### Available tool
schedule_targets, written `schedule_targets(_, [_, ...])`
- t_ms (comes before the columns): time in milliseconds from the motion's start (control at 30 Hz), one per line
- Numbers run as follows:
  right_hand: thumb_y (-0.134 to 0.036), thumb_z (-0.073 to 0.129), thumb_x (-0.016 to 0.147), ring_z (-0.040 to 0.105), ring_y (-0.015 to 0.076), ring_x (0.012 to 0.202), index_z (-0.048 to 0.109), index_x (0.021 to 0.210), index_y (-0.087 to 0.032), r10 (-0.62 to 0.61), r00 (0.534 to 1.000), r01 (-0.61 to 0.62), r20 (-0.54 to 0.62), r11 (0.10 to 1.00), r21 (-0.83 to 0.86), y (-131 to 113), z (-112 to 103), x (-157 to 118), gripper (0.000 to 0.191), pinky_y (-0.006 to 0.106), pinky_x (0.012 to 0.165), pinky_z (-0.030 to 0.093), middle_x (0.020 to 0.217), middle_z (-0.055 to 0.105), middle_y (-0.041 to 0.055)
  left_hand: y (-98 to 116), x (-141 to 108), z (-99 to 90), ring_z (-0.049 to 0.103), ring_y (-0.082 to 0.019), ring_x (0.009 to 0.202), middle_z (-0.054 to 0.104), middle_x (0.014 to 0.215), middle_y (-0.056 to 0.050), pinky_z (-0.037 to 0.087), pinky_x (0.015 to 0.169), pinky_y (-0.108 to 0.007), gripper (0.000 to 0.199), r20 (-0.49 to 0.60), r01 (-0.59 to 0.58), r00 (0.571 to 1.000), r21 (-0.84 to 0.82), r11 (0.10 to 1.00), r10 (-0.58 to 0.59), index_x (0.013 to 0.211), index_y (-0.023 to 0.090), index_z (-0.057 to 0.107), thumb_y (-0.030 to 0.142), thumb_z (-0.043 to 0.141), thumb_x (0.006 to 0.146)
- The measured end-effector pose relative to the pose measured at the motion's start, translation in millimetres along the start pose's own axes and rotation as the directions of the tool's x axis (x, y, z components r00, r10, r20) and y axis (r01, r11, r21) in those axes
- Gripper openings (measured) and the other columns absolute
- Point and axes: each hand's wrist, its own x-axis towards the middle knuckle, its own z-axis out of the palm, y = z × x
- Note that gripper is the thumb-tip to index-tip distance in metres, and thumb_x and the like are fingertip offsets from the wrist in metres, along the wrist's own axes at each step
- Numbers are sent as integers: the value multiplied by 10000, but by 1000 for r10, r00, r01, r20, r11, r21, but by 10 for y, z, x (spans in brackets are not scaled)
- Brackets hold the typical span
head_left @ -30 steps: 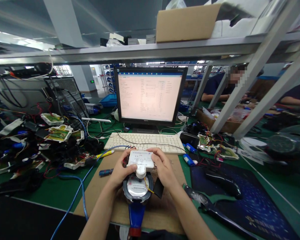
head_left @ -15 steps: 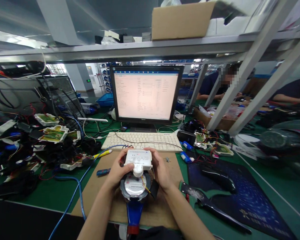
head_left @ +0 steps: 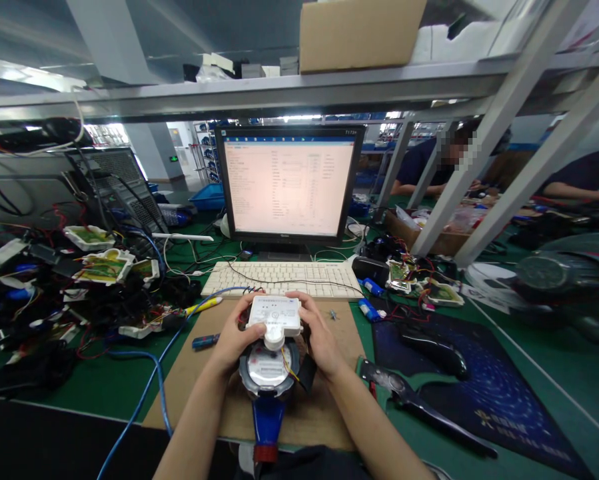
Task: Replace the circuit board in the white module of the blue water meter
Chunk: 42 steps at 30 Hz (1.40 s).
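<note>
Between my hands is a white plastic module (head_left: 275, 315) with printed text and a rounded tab at its near end. My left hand (head_left: 238, 337) grips its left side, the thumb lying on top by the tab. Along the right edge, my right hand (head_left: 321, 337) has its fingers curled against the module. Just below sits a water meter (head_left: 268, 368) with a round grey-rimmed dial and a blue pipe body (head_left: 268, 420) pointing toward me. Yellow and dark wires run from the module's tab past the dial to a black piece (head_left: 307, 372) beside my right wrist.
A cardboard sheet (head_left: 189, 393) lies under the work, with a keyboard (head_left: 279, 279) and monitor (head_left: 289, 187) behind it. Circuit modules (head_left: 104, 267) and wires pile up at left. Large pliers (head_left: 404, 393) rest at right by a dark mat (head_left: 509, 400). Another person (head_left: 424, 167) sits beyond the shelf frame.
My view has shifted slightly. Both hands keep their hold on the white module, and the fingers of my right hand have moved a little along its edge.
</note>
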Motion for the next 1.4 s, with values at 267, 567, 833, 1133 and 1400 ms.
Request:
schedule_targets(267, [-466, 416, 809, 558, 187, 869, 520, 981, -206, 38, 999, -36, -8, 987, 157, 69, 18, 39, 329, 278, 722, 431, 933, 605, 33, 10, 3, 5, 544, -272, 991, 598, 1081, -101, 407, 827, -312, 606, 0, -1, 1000, 10, 1000, 1, 1049, 163, 547, 429, 729, 536])
schedule_targets(567, [-430, 547, 722, 566, 159, 740, 541, 884, -201, 96, 993, -91, -61, 992, 90, -12, 28, 85, 280, 240, 656, 419, 772, 614, -4, -30, 19, -18, 543, -264, 1008, 579, 1136, -100, 403, 839, -305, 595, 24, -10, 1000, 7, 1000, 10, 1052, 170, 543, 423, 726, 545])
schedule_targets(833, [-488, 470, 764, 549, 165, 850, 561, 915, -204, 75, 993, -64, -87, 990, 127, 55, -22, 108, 334, 267, 755, 415, 915, 600, 23, -23, 29, -38, 525, -288, 1057, 569, 1163, -113, 393, 870, -329, 584, 24, -10, 1000, 36, 999, 9, 1049, 177, 545, 432, 721, 554])
schedule_targets(1133, [-550, 469, 780, 270, 91, 510, 363, 554, -188, -66, 990, 35, -124, 971, -238, 5, -148, 113, 440, 243, 478, 218, 524, 301, -47, -14, 58, -46, 555, -283, 993, 602, 1109, -99, 419, 829, -324, 623, 7, 27, 1000, 49, 998, -27, 1041, 187, 554, 480, 728, 519])
schedule_targets(1400, [-550, 564, 706, 337, 96, 534, 435, 557, -170, 4, 996, -22, -93, 980, -197, 28, -97, 140, 428, 236, 513, 267, 538, 392, -31, -27, 53, -60, 526, -296, 1055, 533, 1226, -124, 417, 842, -332, 632, 52, 8, 999, 39, 999, -11, 1069, 180, 542, 493, 721, 551])
